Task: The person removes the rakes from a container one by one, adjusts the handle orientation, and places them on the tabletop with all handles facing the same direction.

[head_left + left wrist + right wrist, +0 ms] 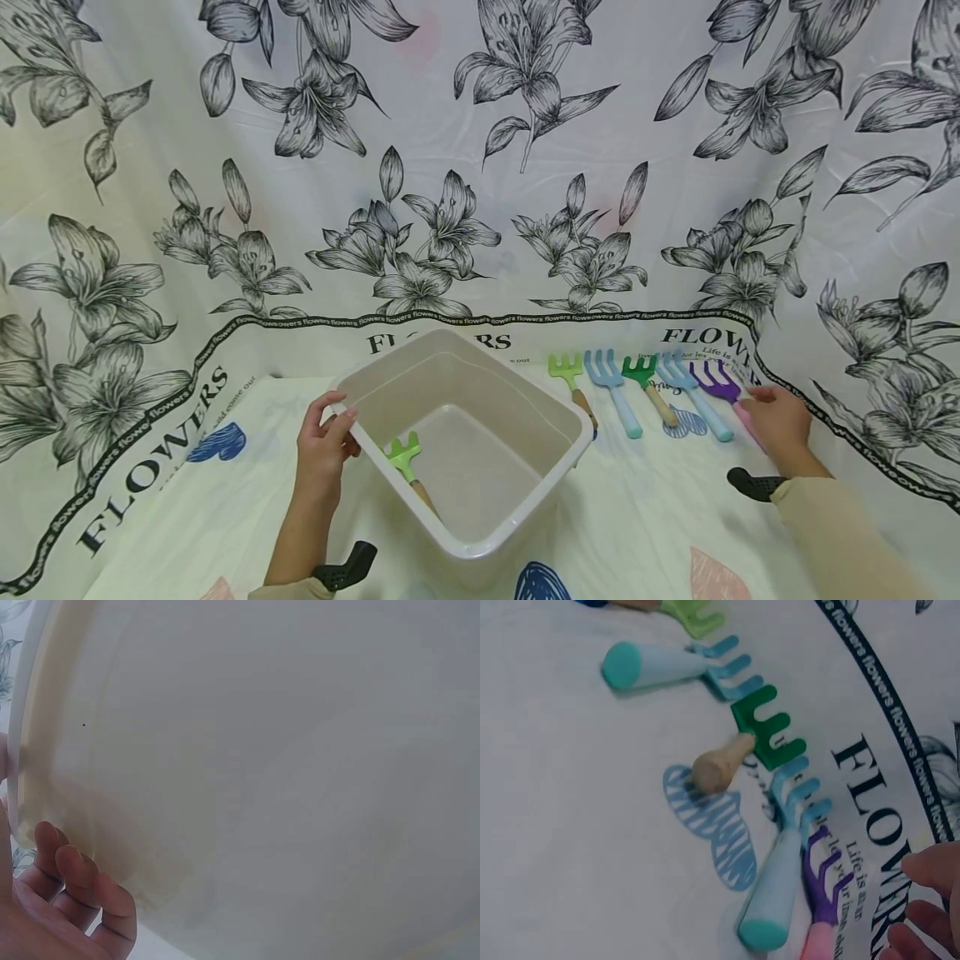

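My left hand (324, 433) grips the rim of a beige plastic basin (487, 467), which is tilted. In the left wrist view curled fingers (79, 881) sit by the basin's outer wall (262, 750). A light green toy garden fork (406, 454) with a brown handle lies inside. My right hand (776, 421) is by the pink handle of a purple fork (716, 383). The right wrist view shows its loosely bent fingers (930, 874) apart from that purple fork (822, 896). Left of it lie a light blue fork (697, 396) and a dark green fork (641, 369).
Farther left in the row are another light blue fork (618, 400) and a light green one (566, 367), its handle partly behind the basin. A flower-printed curtain (420, 125) hangs behind. White patterned cloth (645, 517) covers the surface.
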Motion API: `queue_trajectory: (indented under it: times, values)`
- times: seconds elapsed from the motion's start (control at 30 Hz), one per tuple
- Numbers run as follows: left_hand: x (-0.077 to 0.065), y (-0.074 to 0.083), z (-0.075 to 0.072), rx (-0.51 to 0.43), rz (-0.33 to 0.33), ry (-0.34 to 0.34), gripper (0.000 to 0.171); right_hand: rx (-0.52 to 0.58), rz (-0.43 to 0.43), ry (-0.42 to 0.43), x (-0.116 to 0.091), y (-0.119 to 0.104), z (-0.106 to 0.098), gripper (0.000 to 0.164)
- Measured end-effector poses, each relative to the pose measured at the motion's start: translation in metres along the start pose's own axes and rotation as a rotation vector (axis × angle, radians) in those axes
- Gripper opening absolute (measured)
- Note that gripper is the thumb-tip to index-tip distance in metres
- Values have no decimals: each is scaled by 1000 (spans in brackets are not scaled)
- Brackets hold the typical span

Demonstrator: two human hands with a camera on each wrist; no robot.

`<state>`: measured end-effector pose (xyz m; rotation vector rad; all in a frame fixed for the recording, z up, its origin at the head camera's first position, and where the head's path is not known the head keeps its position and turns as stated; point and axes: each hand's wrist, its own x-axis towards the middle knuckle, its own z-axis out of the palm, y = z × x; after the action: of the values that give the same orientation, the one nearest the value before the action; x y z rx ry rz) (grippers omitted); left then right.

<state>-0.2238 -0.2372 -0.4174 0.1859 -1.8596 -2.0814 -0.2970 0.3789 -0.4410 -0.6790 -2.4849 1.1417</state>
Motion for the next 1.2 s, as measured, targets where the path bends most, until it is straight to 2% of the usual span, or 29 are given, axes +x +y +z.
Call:
queue_trajectory:
  times: [0.27,0.4,0.73,0.83,1.2]
  values:
    - [0,0,-1,-13,14,-6,31,57,-26,-60,-6,-53,7,43]
    - [-1,-1,0,-12,17,-7,31,93,-81,-109,-16,-80,7,45]
    - [0,-1,0,0,12,-4,32,225,-262,-304,-38,-140,16,54]
    - [0,-1,-1,3,12,-3,32,225,-307,-362,-46,-157,20,58]
    - [1,-1,0,10,-3,7,33,311,-447,-571,-78,-203,39,68]
